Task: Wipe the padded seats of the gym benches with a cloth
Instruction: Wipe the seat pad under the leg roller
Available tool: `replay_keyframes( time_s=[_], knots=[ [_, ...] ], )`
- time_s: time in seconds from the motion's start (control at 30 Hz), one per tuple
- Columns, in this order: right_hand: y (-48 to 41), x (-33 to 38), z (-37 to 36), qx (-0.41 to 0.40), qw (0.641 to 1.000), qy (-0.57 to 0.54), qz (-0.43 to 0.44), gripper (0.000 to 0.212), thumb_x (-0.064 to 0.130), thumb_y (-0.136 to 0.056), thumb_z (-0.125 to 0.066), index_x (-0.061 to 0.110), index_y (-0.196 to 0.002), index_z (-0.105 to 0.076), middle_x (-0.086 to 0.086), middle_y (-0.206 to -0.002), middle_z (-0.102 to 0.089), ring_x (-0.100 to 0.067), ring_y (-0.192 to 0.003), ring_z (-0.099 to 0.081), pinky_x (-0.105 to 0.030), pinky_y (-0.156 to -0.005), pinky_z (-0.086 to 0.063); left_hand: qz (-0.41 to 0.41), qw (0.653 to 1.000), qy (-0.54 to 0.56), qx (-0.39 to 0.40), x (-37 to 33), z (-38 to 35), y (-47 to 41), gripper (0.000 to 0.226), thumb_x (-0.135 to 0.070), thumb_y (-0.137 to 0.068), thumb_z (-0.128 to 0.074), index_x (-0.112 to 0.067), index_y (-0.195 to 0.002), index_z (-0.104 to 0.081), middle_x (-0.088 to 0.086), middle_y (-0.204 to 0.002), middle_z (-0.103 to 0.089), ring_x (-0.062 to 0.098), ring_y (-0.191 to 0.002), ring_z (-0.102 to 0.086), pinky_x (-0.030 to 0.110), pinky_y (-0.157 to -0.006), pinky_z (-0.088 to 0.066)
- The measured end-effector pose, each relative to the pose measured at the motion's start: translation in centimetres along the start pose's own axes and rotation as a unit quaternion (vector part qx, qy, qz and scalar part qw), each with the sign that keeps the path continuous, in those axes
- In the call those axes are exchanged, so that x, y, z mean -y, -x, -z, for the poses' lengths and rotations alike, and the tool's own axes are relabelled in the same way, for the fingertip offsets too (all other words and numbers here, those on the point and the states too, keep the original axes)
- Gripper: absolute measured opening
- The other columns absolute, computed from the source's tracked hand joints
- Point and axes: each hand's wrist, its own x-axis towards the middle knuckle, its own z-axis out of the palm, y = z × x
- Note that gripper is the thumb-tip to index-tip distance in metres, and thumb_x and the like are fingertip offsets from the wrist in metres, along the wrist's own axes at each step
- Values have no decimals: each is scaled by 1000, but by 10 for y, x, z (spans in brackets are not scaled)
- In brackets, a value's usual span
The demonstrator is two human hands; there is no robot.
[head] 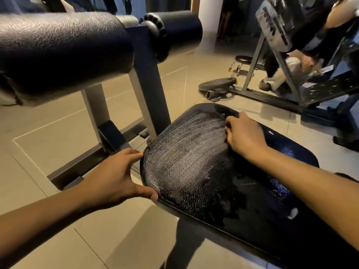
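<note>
Padded seat (186,167) lying under both hands, long axis running from left end toward near right. Left hand (114,177) clasping left end, thumb and fingers spanning edge. Right hand (244,134) pressing on far middle, fingers curling under; cloth not showing. Streaked patch spreading leftward from right hand.

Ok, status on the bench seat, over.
Left hand grips edge of padded seat. Right hand curled on seat top; cloth not visible. Pale streaks across seat. Roller pad ahead, clear of hands.
</note>
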Motion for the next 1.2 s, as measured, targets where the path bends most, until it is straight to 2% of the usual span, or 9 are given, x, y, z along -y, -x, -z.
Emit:
replay_keyframes(
  time_s=[0.1,0.27,0.5,0.63,0.8,0.87,1.0,1.1,1.2],
  knots=[
    [31,59,11,26,991,-73,108,22,32,-101,-53,18,-114,-64,-11,-107,-52,-35,-87,-60,-42,-76,-52,3,1000,9,-1,-1,2,0,135,-97,-34,-66,-31,-151,-45,-14,-143,-49,12,-126,-51,39,-108,-48],
    [89,112,20,62,924,-181,330,16,28,-98,-61,19,-110,-65,-7,-101,-51,-29,-73,-58,-39,-59,-50,4,1000,-1,3,-1,0,-1,135,-97,-32,-61,-35,-151,-44,-14,-141,-49,11,-125,-50,37,-106,-49],
    [7,-9,1,5,999,-24,39,24,33,-100,-55,20,-117,-66,-12,-106,-52,-41,-92,-62,-44,-79,-53,-5,1000,-4,3,2,1,0,137,-99,-32,-62,-33,-151,-44,-14,-141,-50,11,-125,-52,38,-106,-50],
    [46,43,12,11,989,-78,125,21,33,-98,-56,20,-111,-66,-10,-102,-54,-37,-84,-63,-41,-73,-54,1,1000,-5,6,0,2,-2,133,-92,-36,-69,-31,-152,-44,-13,-143,-49,12,-127,-51,38,-107,-49],
    [104,86,20,73,923,-195,324,21,32,-97,-53,21,-110,-65,-7,-99,-51,-29,-73,-58,-39,-61,-53,1,1000,-12,7,-3,2,-2,128,-85,-40,-73,-30,-151,-44,-11,-143,-50,14,-127,-51,39,-107,-49],
    [81,62,12,37,942,-168,287,24,35,-98,-53,22,-112,-67,-6,-102,-53,-30,-76,-62,-39,-65,-55,4,1000,-12,9,-4,2,-3,128,-85,-38,-72,-29,-150,-46,-10,-142,-50,15,-127,-51,42,-106,-50],
    [26,-5,4,4,995,-61,81,24,34,-99,-57,21,-117,-67,-7,-106,-53,-37,-90,-63,-41,-77,-53,11,1000,-10,12,-2,1,-2,132,-87,-37,-73,-29,-151,-46,-10,-145,-49,15,-129,-50,42,-107,-50],
    [51,27,15,14,988,-83,133,21,33,-99,-57,21,-114,-66,-6,-105,-53,-33,-88,-62,-39,-76,-52,12,1000,-1,11,-2,2,-1,137,-96,-34,-68,-29,-151,-46,-11,-144,-49,13,-128,-51,40,-107,-50],
    [96,89,27,73,943,-169,278,18,33,-97,-58,22,-110,-65,-6,-102,-51,-30,-78,-60,-44,-68,-54,7,1000,-3,3,-2,2,-1,139,-97,-31,-63,-29,-151,-46,-12,-144,-49,13,-127,-51,38,-106,-50]
  ],
)
